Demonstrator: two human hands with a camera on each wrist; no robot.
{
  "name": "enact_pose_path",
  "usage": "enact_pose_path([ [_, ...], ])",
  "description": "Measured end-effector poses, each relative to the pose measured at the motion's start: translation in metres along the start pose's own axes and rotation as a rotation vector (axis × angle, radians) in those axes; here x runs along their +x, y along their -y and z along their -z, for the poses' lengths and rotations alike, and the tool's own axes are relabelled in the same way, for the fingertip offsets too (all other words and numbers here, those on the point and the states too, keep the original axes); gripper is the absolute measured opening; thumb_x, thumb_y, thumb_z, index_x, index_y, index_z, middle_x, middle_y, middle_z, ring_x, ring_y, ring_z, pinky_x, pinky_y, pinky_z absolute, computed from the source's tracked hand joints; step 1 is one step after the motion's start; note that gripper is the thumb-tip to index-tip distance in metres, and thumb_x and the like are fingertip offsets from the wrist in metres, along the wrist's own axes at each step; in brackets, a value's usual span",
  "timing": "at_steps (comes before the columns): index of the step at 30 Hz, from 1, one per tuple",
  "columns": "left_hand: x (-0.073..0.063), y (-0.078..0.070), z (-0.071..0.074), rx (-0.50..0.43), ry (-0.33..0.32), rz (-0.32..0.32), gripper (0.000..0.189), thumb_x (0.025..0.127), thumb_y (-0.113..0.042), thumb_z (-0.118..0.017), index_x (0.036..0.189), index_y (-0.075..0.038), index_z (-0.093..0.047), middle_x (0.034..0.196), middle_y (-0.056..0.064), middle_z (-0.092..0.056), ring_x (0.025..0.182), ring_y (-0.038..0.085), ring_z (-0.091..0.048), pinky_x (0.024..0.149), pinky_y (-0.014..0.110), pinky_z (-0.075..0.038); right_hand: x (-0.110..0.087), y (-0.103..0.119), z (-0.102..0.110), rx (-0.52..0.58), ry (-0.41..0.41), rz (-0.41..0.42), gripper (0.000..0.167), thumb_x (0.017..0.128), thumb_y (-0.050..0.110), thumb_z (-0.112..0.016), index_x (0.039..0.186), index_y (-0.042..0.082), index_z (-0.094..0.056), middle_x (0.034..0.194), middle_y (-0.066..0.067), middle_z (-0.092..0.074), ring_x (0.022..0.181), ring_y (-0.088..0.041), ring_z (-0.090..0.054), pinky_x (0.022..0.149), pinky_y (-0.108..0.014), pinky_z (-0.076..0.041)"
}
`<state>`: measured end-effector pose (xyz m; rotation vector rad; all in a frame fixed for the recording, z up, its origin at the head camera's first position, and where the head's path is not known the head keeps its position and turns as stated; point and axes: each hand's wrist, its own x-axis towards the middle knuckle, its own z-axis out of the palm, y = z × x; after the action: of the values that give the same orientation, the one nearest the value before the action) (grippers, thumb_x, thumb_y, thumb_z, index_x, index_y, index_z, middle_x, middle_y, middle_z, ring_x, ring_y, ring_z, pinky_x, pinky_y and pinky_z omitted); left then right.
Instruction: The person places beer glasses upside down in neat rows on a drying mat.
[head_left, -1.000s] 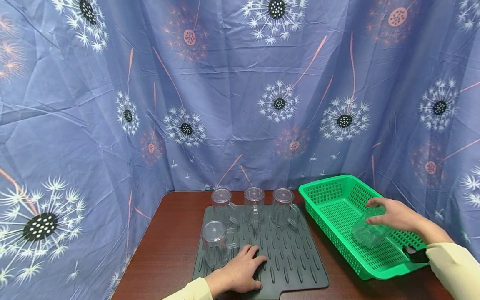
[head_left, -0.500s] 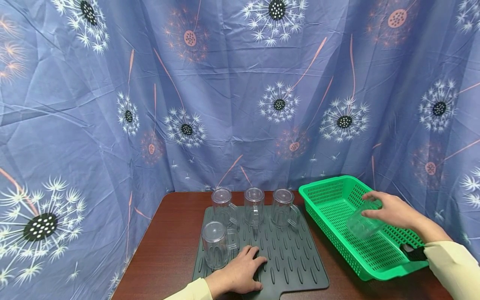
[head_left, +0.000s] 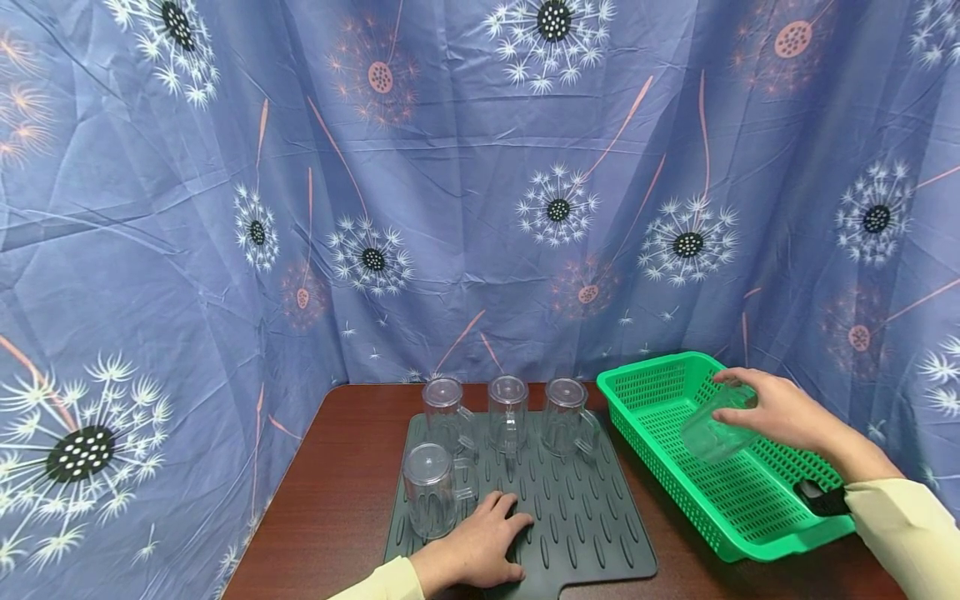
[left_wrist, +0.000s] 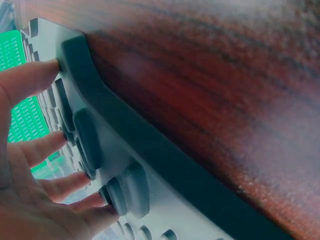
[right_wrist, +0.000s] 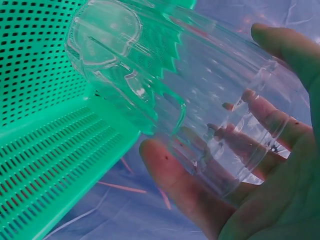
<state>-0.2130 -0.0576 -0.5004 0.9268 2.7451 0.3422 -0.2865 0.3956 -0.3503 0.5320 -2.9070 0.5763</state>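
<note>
A clear mug (head_left: pixel 708 433) is tilted in my right hand (head_left: pixel 783 412), above the floor of the green basket (head_left: pixel 780 552). In the right wrist view my thumb and fingers curl round one end of the mug (right_wrist: pixel 150 75), and its far end points at the basket's wall. My left hand (head_left: pixel 480 542) rests with spread fingers on the dark ribbed mat (head_left: pixel 577 533), near its front edge. The left wrist view has those fingertips touching the raised ribs of the mat (left_wrist: pixel 135 145).
Several clear mugs stand upside down on the mat: a back row with a left mug (head_left: pixel 444 417), middle mug (head_left: pixel 508 417) and right mug (head_left: pixel 565 417), and a nearer mug (head_left: pixel 431 492) beside my left hand. The brown table (head_left: pixel 315 500) meets a blue patterned cloth (head_left: pixel 465 208) behind.
My right hand has lifted the mug up and a little to the left within the basket area. The left hand has stayed in place on the mat.
</note>
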Motion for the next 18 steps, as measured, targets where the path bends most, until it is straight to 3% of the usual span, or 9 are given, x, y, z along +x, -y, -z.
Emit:
enact_pose_path([
  [7, 0.0, 0.0, 0.0, -0.011, 0.002, 0.01, 0.062, 0.086, -0.047, -0.076, 0.142, -0.032, -0.055, 0.154, 0.004, -0.042, 0.143, 0.026, -0.037, 0.108, 0.044, -0.045, 0.0, 0.012, 0.006, -0.006, -0.022, -0.003, 0.065, 0.09, 0.047, -0.073, 0.139, 0.009, -0.054, 0.135, -0.024, -0.059, 0.105, -0.04, -0.065, 0.072, -0.045, -0.052],
  [18, 0.001, 0.001, -0.001, -0.01, 0.012, 0.021, 0.061, 0.086, -0.048, -0.075, 0.142, -0.034, -0.054, 0.155, 0.003, -0.041, 0.144, 0.025, -0.036, 0.108, 0.044, -0.045, -0.004, 0.028, 0.017, -0.001, -0.08, 0.036, 0.062, 0.09, 0.044, -0.075, 0.139, 0.012, -0.055, 0.137, -0.022, -0.057, 0.104, -0.043, -0.067, 0.076, -0.054, -0.055],
])
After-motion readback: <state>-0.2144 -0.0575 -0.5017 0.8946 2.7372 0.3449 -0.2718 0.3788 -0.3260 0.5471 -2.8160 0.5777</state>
